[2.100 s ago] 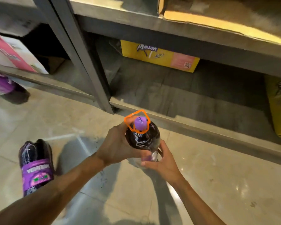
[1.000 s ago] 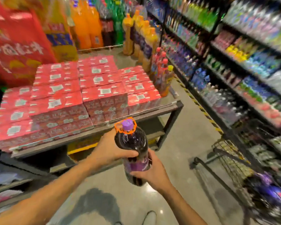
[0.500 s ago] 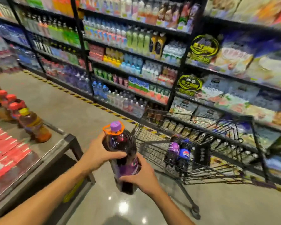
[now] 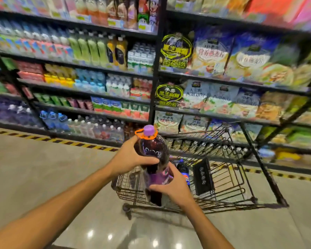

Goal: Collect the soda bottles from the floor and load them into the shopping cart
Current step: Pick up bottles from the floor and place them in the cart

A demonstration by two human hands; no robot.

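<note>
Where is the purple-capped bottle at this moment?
Centre of the head view: bottle held upright, left hand on its shoulder, right hand on its label, before the left end of the cart.

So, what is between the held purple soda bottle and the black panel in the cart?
A blue-capped Pepsi bottle stands inside the shopping cart, between the purple soda bottle and the black panel; the head view shows it.

The soda bottle [image 4: 151, 151] stands upright in the grip, with the left hand [image 4: 131, 159] at its shoulder and the right hand [image 4: 172, 186] lower down. The shopping cart [image 4: 223, 203] lies below and beyond the grip, stretching right. A second bottle [image 4: 183, 169] stands inside it, just right of the grip. Shelves [image 4: 154, 69] rise behind the cart.
</note>
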